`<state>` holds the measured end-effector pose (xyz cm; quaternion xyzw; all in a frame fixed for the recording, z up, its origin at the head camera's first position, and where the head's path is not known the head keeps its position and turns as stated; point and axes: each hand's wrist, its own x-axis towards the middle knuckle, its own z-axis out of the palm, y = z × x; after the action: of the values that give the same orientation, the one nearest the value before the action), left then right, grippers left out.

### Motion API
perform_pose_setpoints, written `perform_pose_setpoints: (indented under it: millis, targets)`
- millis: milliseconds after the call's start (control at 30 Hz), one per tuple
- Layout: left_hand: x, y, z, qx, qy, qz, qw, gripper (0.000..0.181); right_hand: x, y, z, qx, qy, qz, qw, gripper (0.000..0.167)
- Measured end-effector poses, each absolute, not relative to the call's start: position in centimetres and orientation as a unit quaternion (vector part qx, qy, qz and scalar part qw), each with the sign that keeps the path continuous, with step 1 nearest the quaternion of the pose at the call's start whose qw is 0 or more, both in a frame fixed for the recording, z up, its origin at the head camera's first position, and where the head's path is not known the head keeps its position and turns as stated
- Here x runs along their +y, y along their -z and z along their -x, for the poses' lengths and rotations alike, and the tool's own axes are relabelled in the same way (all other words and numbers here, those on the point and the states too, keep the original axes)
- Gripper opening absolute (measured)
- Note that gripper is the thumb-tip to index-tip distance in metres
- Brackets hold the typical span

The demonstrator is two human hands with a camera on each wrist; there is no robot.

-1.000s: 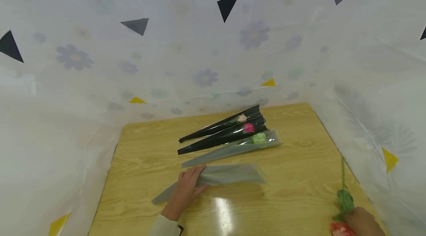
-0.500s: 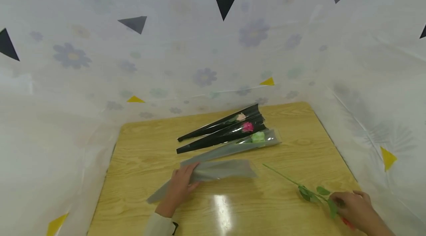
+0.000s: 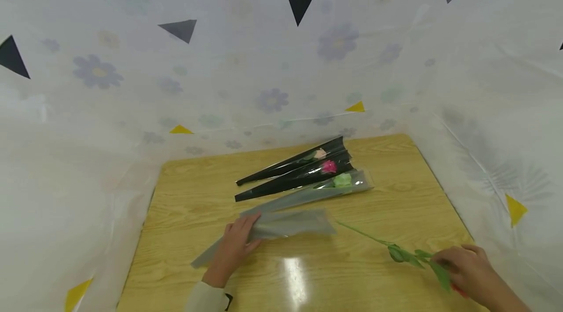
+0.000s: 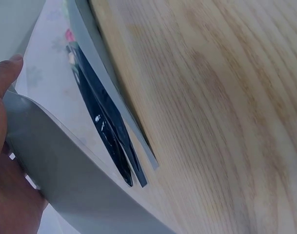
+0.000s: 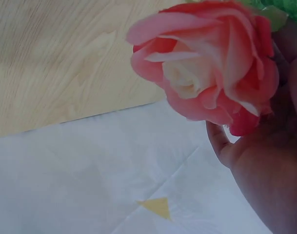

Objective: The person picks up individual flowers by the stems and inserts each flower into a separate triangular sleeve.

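Note:
My left hand (image 3: 235, 248) grips a grey flower sleeve (image 3: 292, 223) around its middle, and its wide mouth faces right. In the left wrist view the sleeve (image 4: 65, 161) lies between thumb and fingers, above the wooden surface. My right hand (image 3: 466, 270) pinches an artificial rose just below its bloom; the green stem (image 3: 365, 235) points left, its tip close to the sleeve's mouth. In the right wrist view the pink bloom (image 5: 211, 68) with a cream centre shows fully, while in the head view my hand hides most of it.
Behind the left hand lie wrapped flowers: a peach one in a black sleeve (image 3: 277, 167), a pink one in another black sleeve (image 3: 272, 187), and a green one in a grey sleeve (image 3: 294, 198). White sheeting (image 3: 220, 106) walls the wooden table (image 3: 387, 155) at back and sides.
My right hand has turned the rose so that its stem swings from pointing away to pointing left, and has brought it leftward. The left hand and grey sleeve have shifted slightly left.

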<state>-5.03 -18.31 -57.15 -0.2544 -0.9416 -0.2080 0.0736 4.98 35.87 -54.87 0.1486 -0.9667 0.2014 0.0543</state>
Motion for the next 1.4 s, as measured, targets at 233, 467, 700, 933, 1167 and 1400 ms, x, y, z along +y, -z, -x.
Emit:
perform_pose_setpoints:
  millis: [233,467,700,933,1167,1400]
  targets:
    - [-18.0,57.2,4.9,-0.942,0.205,0.257,0.064,0.071,34.6,55.4,-4.3,-0.948,-0.196,-0.21,0.138,0.036]
    - [-17.3,57.1,4.9,-0.935,0.2,0.283,0.082,0.07,32.7,54.7,-3.5,-0.945,-0.192,-0.231,0.126,0.04]
    - [-16.3,56.9,4.7,-0.923,0.187,0.329,0.069,0.074,29.9,54.2,-1.9,-0.919,-0.196,-0.303,0.156,0.039]
    - [-15.5,56.4,4.3,-0.916,0.175,0.356,0.057,0.072,27.3,53.5,-0.7,-0.915,-0.208,-0.318,0.135,0.037]
    - [-14.5,56.7,3.6,-0.912,0.182,0.363,0.055,0.067,25.4,53.9,-0.4,-0.905,-0.221,-0.328,0.154,0.026]
    - [-14.5,56.7,3.8,-0.916,0.191,0.351,0.03,0.066,25.3,53.7,-0.5,-0.9,-0.223,-0.323,0.189,0.042]
